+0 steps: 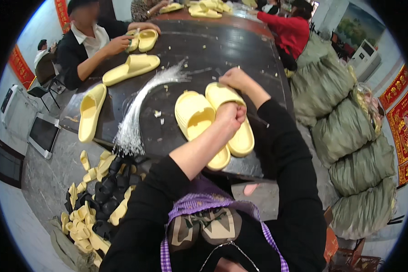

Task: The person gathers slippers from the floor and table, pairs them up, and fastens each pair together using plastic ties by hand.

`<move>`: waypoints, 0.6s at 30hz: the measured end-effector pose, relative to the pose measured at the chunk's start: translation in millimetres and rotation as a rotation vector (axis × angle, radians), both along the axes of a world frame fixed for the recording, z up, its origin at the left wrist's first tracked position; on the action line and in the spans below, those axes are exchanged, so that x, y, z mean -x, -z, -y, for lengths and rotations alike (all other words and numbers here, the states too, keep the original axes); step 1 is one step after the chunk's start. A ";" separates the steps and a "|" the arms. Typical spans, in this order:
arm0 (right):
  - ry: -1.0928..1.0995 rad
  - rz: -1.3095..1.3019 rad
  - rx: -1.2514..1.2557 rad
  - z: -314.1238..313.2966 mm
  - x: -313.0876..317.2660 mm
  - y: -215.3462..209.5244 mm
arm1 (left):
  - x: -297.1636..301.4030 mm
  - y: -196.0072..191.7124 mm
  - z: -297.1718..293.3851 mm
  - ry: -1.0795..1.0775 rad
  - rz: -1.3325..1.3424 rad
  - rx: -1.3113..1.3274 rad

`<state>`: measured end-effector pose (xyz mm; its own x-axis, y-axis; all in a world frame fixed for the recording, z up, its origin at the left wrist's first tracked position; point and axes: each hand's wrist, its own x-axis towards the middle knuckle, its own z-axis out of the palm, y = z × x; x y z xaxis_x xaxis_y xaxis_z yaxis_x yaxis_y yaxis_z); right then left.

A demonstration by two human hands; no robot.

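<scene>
On the floor at far left, heaped loosely: yellow and black slippers (88, 222). Next, near the left edge of the dark tabletop (235, 50), a single yellow slipper (93, 113), with a second yellow slipper (131, 68) just beyond; higher up, a co-worker (93, 41) with both hands at another pair. Then, fanned out across the tabletop, a bundle of clear strands (138, 106), well within reach of the work. Right of that, side by side near the front edge, the main yellow pair: left slipper (195, 118) partly under the forearm, right slipper (241, 136) just beside. Over the right slipper's opening, close to the strap, the left hand (231, 115), fingers clenched, contents hidden. Past the far end of the same slipper, the right hand (235, 80), fingers drawn together; cannot tell of any strand inside. Judging by this pose, probably midway through threading or tying a strand at the strap. Next, likely calls for steadying the strap with the left hand and pulling gently with the right. Farther right, beside the tabletop, stacked grey-green sacks (344, 140).
</scene>
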<state>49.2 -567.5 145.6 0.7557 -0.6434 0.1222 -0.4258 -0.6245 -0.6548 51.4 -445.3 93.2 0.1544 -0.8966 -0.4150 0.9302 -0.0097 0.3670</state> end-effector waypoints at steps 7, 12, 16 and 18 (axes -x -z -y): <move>0.038 0.086 0.009 6.6 25.6 11.5 | 19.1 -46.6 -65.5 0.045 0.281 -0.059; 0.097 0.031 0.064 -3.9 37.8 2.5 | 19.7 -51.5 -113.1 -0.090 0.562 0.184; 0.091 0.023 0.099 -6.1 42.3 2.1 | 11.2 -46.6 -119.2 -0.042 0.638 0.251; 0.073 0.045 0.126 -5.4 42.3 4.7 | 11.9 -47.7 -122.9 -0.094 0.574 0.371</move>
<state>6.9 -562.2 140.9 0.6996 -0.6739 0.2377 -0.4453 -0.6713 -0.5925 39.5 -322.3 140.9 0.3417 -0.9358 0.0873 0.5783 0.2825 0.7653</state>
